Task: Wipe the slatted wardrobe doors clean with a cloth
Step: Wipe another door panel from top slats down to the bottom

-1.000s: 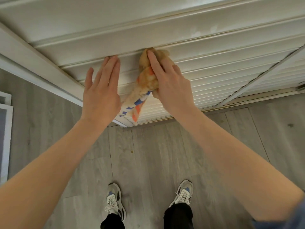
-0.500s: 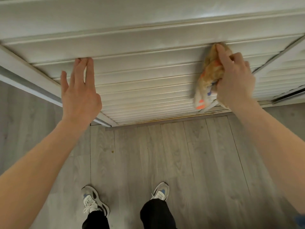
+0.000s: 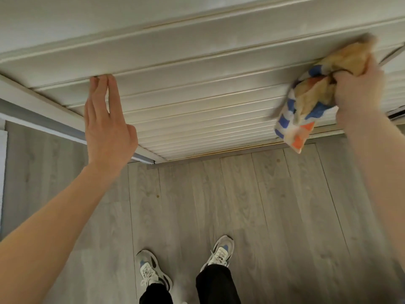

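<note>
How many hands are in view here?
2. Left hand flat against the door, left; right hand grips the cloth against it, upper right. None hidden.

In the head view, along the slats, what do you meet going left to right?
left hand with straight fingers on a slat → bare wardrobe door slats → cloth → right hand gripping it

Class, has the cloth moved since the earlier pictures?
Yes: the cloth, gripped by the right hand, slid rightward along the slats, away from the door's left frame.
</note>
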